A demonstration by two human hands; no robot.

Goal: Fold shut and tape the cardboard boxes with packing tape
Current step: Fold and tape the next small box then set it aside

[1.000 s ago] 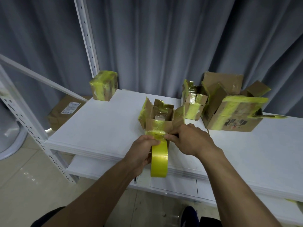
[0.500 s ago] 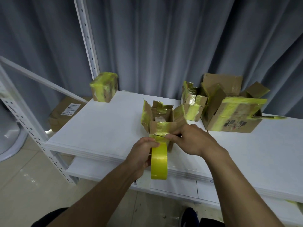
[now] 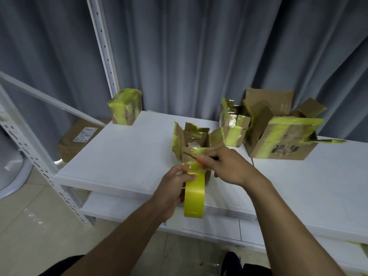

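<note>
No writing can be read: dark printing on the front of the large open box (image 3: 282, 144) at the right and a white label on the carton (image 3: 79, 136) lying below the shelf level at the left are both too small to make out. The yellow tape roll (image 3: 194, 196) is gripped on edge by the left hand (image 3: 172, 191), fingers curled shut around its near side, in front of the small open box (image 3: 194, 145) on the white tabletop (image 3: 123, 154). The right hand (image 3: 229, 168) is pinched shut on the loose tape end at that box's front wall, thumb and forefinger together. A second small open box (image 3: 234, 124) stands just behind it, and a taped box (image 3: 125, 106) sits at the far left corner.
</note>
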